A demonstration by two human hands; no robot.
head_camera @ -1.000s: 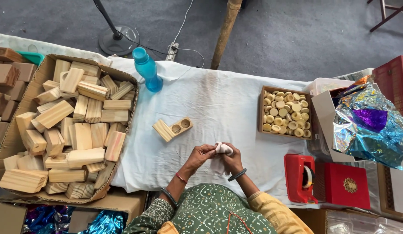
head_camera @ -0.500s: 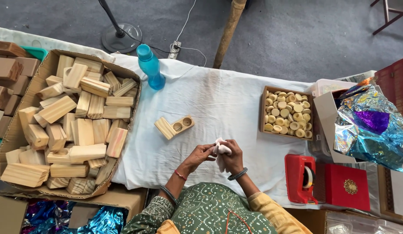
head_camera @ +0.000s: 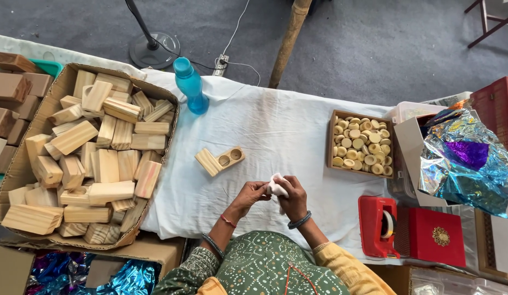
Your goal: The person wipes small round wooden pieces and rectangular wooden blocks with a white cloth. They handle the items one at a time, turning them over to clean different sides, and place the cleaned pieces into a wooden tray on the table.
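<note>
**Two hands working a small white piece at the near edge of a cloth-covered worktop**

A small, crumpled white piece (head_camera: 277, 186), of paper or cloth (which cannot be told), is held just above the near edge of the worktop (head_camera: 286, 125), roughly at its middle. The left hand (head_camera: 253, 195) pinches its left side with curled fingertips; the right hand (head_camera: 293, 198) is closed around its right side, fingers folded over it. Whether anything lies wrapped inside is hidden.

Just beyond the hands, apart from them, lies a pale wooden block with two round recesses (head_camera: 220, 160), set at a slant on the white cloth. Toward the right edge stands a shallow brown tray filled with pale round discs (head_camera: 361, 144). At the near right corner sit a red tape dispenser (head_camera: 377, 226) and a red box with a gold emblem (head_camera: 437, 237); behind them, crinkled blue and purple foil (head_camera: 466, 164). At the far left corner stands an upright blue plastic bottle (head_camera: 189, 85). Off the left edge, a large cardboard carton holds plain wooden blocks (head_camera: 90, 158).

Judged risks: the piece is light and gripped only at its edges, so a slackened pinch could let it fall over the near edge into the lap; a hard pull between the hands could tear it.
</note>
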